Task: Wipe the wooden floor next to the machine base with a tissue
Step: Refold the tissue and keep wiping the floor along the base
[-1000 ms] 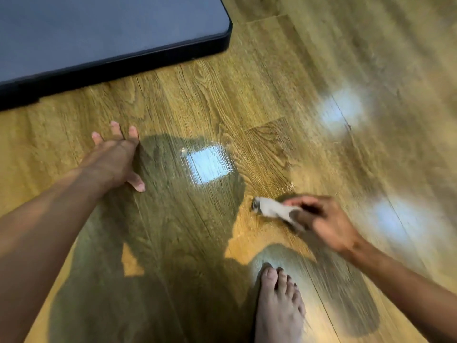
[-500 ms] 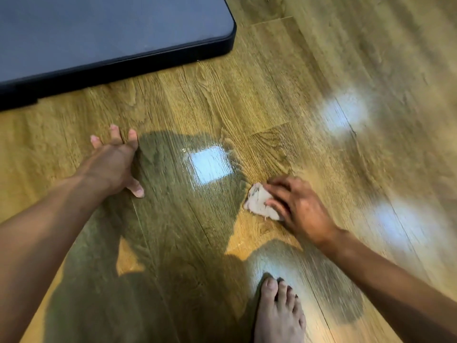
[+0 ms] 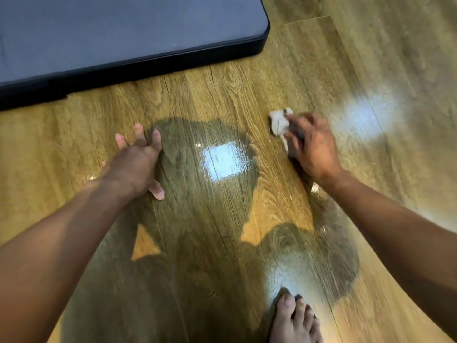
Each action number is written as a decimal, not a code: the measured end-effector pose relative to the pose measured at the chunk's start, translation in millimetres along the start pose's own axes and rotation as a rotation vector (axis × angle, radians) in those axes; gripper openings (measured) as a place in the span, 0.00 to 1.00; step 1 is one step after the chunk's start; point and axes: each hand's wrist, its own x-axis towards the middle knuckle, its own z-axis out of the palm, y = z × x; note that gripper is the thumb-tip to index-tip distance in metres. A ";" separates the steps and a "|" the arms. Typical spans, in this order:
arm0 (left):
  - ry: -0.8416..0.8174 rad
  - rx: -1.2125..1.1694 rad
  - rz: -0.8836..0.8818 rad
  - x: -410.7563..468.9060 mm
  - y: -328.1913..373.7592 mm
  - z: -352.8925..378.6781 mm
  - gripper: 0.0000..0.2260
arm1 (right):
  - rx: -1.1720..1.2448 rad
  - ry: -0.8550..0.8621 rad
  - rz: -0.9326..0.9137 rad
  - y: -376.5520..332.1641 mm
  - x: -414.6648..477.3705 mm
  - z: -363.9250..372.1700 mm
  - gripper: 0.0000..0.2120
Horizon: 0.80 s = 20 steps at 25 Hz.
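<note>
A crumpled white tissue point(image 3: 279, 123) lies on the wooden floor point(image 3: 222, 100), a short way in front of the dark machine base point(image 3: 123, 33) that fills the upper left. My right hand point(image 3: 312, 144) presses the tissue against the boards, its fingers curled over the tissue's near side; the hand is blurred by motion. My left hand point(image 3: 138, 162) rests flat on the floor at the left, fingers spread and pointing toward the base, holding nothing.
My bare foot point(image 3: 294, 320) stands at the bottom edge, right of centre. Bright light reflections point(image 3: 223, 162) gleam on the glossy boards between my hands and at the right. My shadow covers the floor in the middle.
My right hand has slid the tissue away from me and rightward, nearer the base's corner. The left hand stays planted on the floor.
</note>
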 end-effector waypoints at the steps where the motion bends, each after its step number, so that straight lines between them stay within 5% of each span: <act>1: -0.002 0.005 -0.001 -1.3 0.3 -0.1 0.62 | 0.000 0.030 0.038 -5.4 8.2 4.8 0.16; 5: -0.022 -0.013 -0.003 -2.9 1.2 0.1 0.60 | 0.018 -0.055 -0.266 -21.1 -66.5 20.5 0.19; 7: -0.030 -0.020 -0.006 -2.0 -0.3 1.1 0.60 | 0.032 -0.081 -0.374 -17.2 -33.5 19.5 0.18; 12: -0.015 -0.005 0.013 -4.6 -4.8 1.0 0.60 | 0.022 0.086 0.041 -34.3 78.8 30.3 0.17; 16: -0.019 -0.005 0.000 -2.8 -2.0 2.7 0.61 | 0.017 -0.096 -0.446 -34.1 44.5 25.7 0.16; 20: -0.033 -0.011 -0.009 -1.1 -1.2 1.8 0.61 | 0.012 -0.026 -0.224 -49.9 143.7 22.4 0.16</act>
